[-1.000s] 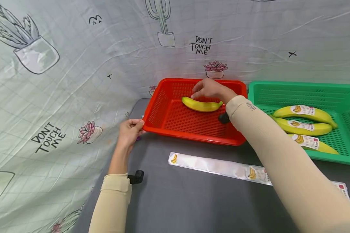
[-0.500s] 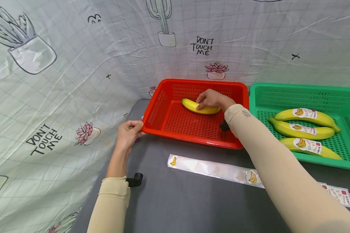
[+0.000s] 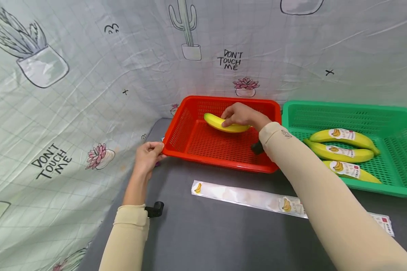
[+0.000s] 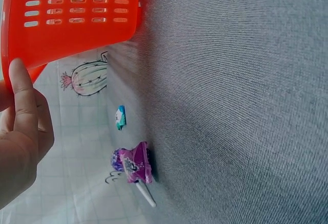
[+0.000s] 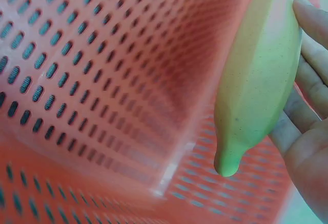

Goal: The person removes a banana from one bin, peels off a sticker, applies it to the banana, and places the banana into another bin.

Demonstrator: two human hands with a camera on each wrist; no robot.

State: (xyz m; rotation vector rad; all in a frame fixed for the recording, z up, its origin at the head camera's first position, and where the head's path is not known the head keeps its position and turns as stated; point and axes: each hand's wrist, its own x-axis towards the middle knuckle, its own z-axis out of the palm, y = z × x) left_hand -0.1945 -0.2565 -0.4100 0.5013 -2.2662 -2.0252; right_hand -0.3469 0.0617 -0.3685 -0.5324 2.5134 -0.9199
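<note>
My right hand (image 3: 239,114) grips a yellow banana (image 3: 213,121) inside the red basket (image 3: 220,165). In the right wrist view the banana (image 5: 259,75) shows a plain side with its stem end down, thumb on one side and fingers behind it. At the basket's front left corner, my left hand (image 3: 148,156) pinches the rim between thumb and fingers. The left wrist view shows that hand (image 4: 23,126) at the rim of the basket (image 4: 77,34), with a finger along the outside.
A green basket (image 3: 393,192) stands to the right with several labelled bananas (image 3: 342,137). A strip of banana stickers (image 3: 237,194) lies in front, partly under the right arm. Beyond the left hand are a purple wrapped item (image 4: 134,163) and a small blue-green packet (image 4: 120,117).
My right hand has come down from above the banana and taken hold of it. My left hand stays at the red basket's corner. The head view has shifted slightly.
</note>
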